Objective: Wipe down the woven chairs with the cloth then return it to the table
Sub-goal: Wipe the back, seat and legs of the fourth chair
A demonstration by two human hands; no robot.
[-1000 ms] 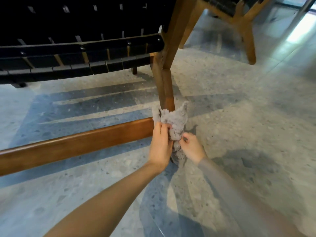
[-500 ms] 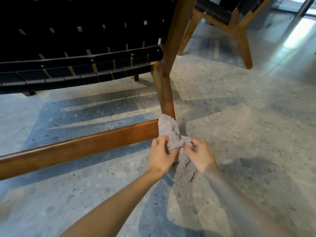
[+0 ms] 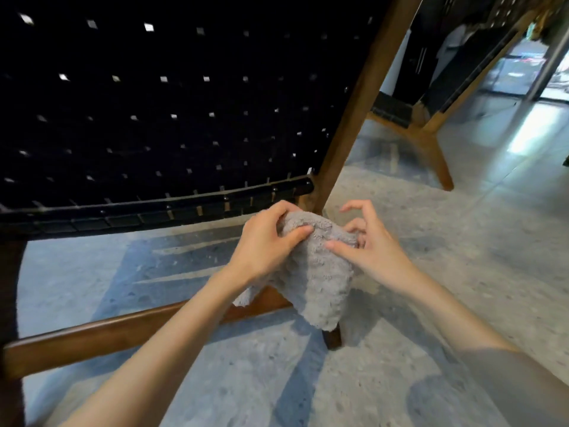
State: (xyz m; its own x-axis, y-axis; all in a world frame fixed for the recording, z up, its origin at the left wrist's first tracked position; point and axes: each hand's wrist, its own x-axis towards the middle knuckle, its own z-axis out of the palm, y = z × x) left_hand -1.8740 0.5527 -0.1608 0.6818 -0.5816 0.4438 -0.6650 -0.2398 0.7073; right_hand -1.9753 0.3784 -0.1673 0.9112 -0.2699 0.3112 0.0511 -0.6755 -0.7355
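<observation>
A grey fluffy cloth (image 3: 317, 272) hangs between both my hands in front of the near chair's rear leg. My left hand (image 3: 264, 241) grips its upper left part, thumb on top and fingers curled behind. My right hand (image 3: 366, 245) pinches the cloth's upper right edge with thumb and middle fingers, while the index finger is raised off it. The black woven chair (image 3: 147, 112) fills the upper left, with its brown wooden frame post (image 3: 363, 97) slanting up to the right and a low wooden rail (image 3: 101, 334) running along the floor. The leg's foot (image 3: 332, 339) shows below the cloth.
A second woven chair with wooden legs (image 3: 437, 158) stands at the upper right. The speckled terrazzo floor (image 3: 462, 257) spreads to the right and front. Glass doors and a bright reflection lie at the far right.
Both hands have lifted the cloth from the bottom of the chair leg up to seat height and spread it wider. The view has tilted up and moved closer to the woven back.
</observation>
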